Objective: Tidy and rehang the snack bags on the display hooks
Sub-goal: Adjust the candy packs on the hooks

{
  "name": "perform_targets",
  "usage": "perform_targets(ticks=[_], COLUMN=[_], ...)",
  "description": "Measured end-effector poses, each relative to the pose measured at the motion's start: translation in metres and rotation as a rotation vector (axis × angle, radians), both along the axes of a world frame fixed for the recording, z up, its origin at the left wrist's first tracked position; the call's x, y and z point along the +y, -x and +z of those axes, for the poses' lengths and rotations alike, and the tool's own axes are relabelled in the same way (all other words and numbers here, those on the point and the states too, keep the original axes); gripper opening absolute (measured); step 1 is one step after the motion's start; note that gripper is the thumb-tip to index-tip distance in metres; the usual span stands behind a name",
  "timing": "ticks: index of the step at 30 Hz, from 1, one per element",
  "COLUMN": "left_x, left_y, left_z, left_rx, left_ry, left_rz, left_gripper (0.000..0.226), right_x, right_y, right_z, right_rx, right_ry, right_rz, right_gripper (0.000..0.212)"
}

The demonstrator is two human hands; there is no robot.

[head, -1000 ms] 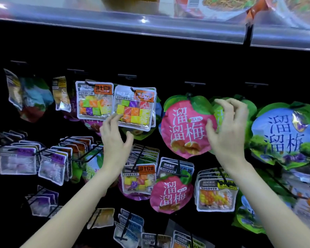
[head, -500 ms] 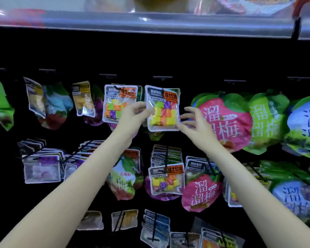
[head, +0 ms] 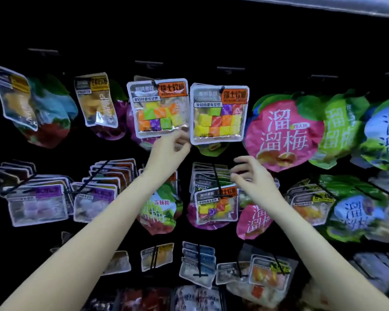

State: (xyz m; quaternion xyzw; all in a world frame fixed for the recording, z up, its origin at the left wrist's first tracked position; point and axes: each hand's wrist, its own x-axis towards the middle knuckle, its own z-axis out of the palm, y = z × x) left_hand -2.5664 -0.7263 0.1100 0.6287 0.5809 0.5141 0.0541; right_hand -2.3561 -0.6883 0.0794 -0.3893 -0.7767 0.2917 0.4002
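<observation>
Two clear bags of coloured cube candy hang side by side on top-row hooks, the left cube candy bag point(head: 158, 108) and the right cube candy bag point(head: 219, 114). My left hand point(head: 169, 151) is raised just under them. Its curled fingertips pinch the lower left corner of the right bag and overlap the left bag's lower right corner. My right hand point(head: 253, 173) hovers lower, below the right bag, fingers loosely spread and holding nothing. It is in front of a middle-row stack of cube candy bags point(head: 215, 205).
A round pink plum bag point(head: 283, 133) hangs right of the cube bags, with green point(head: 339, 129) and blue point(head: 386, 131) ones beyond. Yellow snack bags point(head: 97, 102) hang at the left. Lower hooks carry stacks of pale bags point(head: 37, 204). The backboard is black.
My right hand left the right cube bag's side and dropped below it. My left hand slid from that bag's left edge down to its bottom corner. The view shifted downward and closer.
</observation>
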Motion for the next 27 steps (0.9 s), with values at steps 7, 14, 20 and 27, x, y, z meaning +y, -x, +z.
perform_targets(ticks=[7, 14, 20, 27], left_x=[-0.038, -0.069, -0.068, -0.071], left_y=[0.056, 0.076, 0.07, 0.073], left_z=[-0.081, -0.1, -0.101, -0.107], left_rx=[0.075, 0.384, 0.454, 0.466], left_ry=[0.103, 0.214, 0.166, 0.171], left_rz=[0.198, 0.114, 0.134, 0.138], left_gripper=[0.016, 0.028, 0.043, 0.055], right_x=[-0.037, 0.011, 0.022, 0.022], right_y=[0.065, 0.155, 0.159, 0.153], right_z=[-0.041, -0.096, -0.102, -0.097], right_rx=[-0.306, -0.386, -0.366, -0.338], right_ry=[-0.339, -0.017, 0.002, 0.021], right_rz=[0.256, 0.051, 0.062, 0.002], right_gripper=[0.037, 0.046, 0.011, 0.014])
